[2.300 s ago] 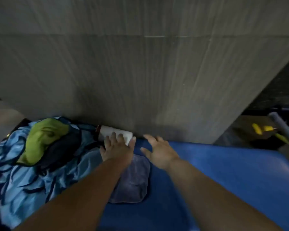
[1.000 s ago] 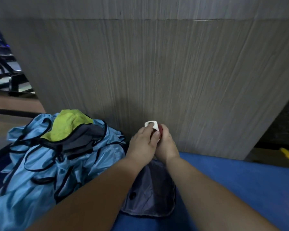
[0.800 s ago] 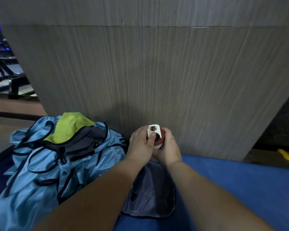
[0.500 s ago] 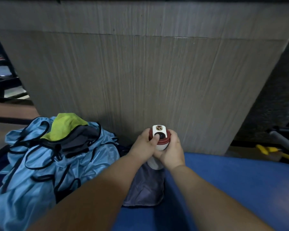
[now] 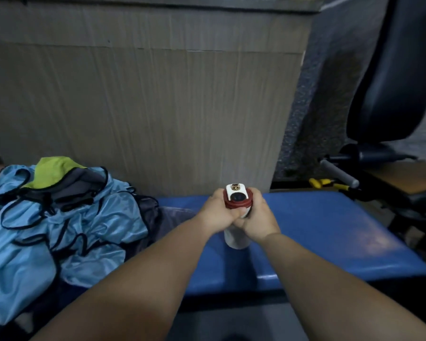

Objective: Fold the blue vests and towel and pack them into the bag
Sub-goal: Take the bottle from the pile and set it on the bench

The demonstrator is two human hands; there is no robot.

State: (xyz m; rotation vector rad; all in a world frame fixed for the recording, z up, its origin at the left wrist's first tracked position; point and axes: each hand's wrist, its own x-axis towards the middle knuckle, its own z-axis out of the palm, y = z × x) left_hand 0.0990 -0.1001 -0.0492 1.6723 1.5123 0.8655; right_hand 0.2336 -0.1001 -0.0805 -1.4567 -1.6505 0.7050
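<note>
- While both hands are up over the bench, head view: left hand point(image 5: 215, 212) and right hand point(image 5: 257, 221) are both wrapped around one white bottle point(image 5: 237, 239), fingers curled tight just below its cap.
- Red cap point(image 5: 237, 205) with a white flip top faces the camera; bottle is roughly upright, tilted slightly toward the viewer.
- Bottle base sits low over the blue bench point(image 5: 330, 232); can't tell if it touches the pad.
- Light-blue vests point(image 5: 59, 225) with black trim lie in a loose, unfolded heap on the left end of the bench, well clear of both hands.
- Green cloth point(image 5: 52, 168) on top of the heap at the back, dark grey fabric point(image 5: 84, 179) right under it; can't tell what that piece is.
- Grey towel point(image 5: 172, 217) lies flat on the bench between the vests and the left forearm, mostly hidden by the arm.
- Wood-grain panel point(image 5: 145, 107) stands directly behind the bench.
- Right side: black padded seat point(image 5: 389, 77), grey-gripped bar point(image 5: 337, 173), yellow tool point(image 5: 322, 183) on the floor beside it.
</note>
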